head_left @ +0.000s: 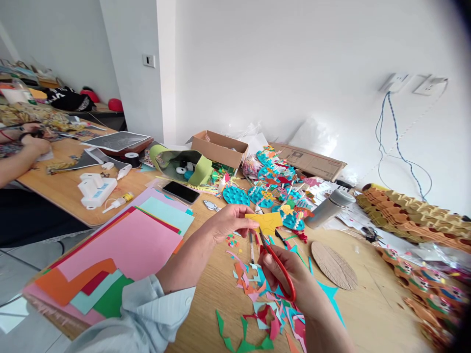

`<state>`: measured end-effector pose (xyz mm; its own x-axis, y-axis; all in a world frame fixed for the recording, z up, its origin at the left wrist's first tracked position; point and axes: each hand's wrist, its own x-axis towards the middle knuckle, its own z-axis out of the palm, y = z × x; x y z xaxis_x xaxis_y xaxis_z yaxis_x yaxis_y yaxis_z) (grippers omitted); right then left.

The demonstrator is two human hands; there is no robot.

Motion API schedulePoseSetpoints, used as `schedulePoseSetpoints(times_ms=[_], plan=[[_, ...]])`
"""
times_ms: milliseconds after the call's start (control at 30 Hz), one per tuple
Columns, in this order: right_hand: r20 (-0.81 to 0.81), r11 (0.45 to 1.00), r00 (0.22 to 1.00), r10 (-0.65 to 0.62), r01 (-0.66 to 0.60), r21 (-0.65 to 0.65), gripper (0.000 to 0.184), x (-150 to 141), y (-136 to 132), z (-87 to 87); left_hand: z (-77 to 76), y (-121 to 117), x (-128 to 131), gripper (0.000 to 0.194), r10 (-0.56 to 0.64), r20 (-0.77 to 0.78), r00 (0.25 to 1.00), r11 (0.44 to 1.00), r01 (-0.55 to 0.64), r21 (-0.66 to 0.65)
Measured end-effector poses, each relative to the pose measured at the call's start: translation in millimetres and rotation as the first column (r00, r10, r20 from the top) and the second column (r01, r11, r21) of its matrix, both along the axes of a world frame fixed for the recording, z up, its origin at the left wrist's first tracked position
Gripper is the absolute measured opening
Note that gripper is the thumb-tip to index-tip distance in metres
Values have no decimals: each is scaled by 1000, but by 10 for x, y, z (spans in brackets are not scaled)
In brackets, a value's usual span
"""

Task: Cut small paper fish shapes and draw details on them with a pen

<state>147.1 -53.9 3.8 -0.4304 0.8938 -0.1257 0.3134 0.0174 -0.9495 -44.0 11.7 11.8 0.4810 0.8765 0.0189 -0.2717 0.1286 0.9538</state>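
Note:
My left hand (230, 221) pinches a small piece of yellow paper (267, 220) above the wooden table (371, 304). My right hand (290, 275) grips red-handled scissors (275, 262), whose blades point up into the lower edge of the yellow paper. Below both hands lie several coloured paper scraps (263, 306). A light blue sleeve covers my left forearm.
A stack of coloured paper sheets (121, 250) lies at the left. A phone (181, 191), a green pouch (184, 166), a cardboard box (220, 148), blue paper crafts (272, 189), a metal flask (328, 208) and a cardboard oval (333, 264) lie beyond. Another person's arm (18, 159) rests at far left.

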Motion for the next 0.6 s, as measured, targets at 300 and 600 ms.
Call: schedulePoseSetpoints(times_ms=[300, 600], plan=[[3, 1000, 1000, 4, -4, -10, 50, -28, -9, 45, 23, -19, 19, 33, 133, 30, 991, 990, -134, 36], [27, 999, 1000, -14, 13, 31, 51, -40, -15, 99, 15, -11, 31, 32, 152, 38, 988, 988, -151, -38]])
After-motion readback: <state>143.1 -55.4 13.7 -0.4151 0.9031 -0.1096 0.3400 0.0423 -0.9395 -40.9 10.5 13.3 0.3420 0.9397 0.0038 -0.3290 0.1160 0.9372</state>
